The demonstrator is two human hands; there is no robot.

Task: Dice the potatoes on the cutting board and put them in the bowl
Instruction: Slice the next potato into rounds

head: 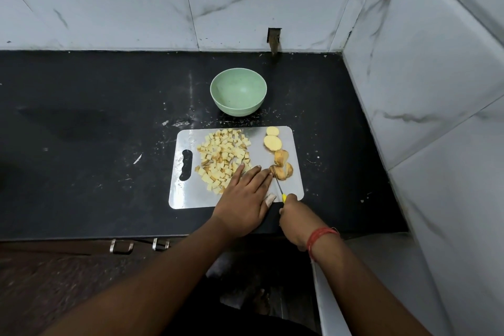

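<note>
At frame centre, the left hand (246, 194) lies flat-fingered beside sliced potato pieces (281, 170) while the right hand (290, 210) grips a yellow-handled knife (280, 191), dicing mid-task; cubes (222, 155) on the cutting board (188, 199) likely next need scooping into the empty green bowl (238, 91) above.

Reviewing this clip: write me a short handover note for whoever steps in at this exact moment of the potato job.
Left hand: fingers straight, resting flat on the cutting board, fingertips against the potato slices.
Right hand: holds the yellow-handled knife, blade at those slices.
Done: a pile of diced potato on the board's left half.
Left: two round slices at the far right and the near slices need dicing. The green bowl beyond the board holds nothing; all dice must go into it.
</note>
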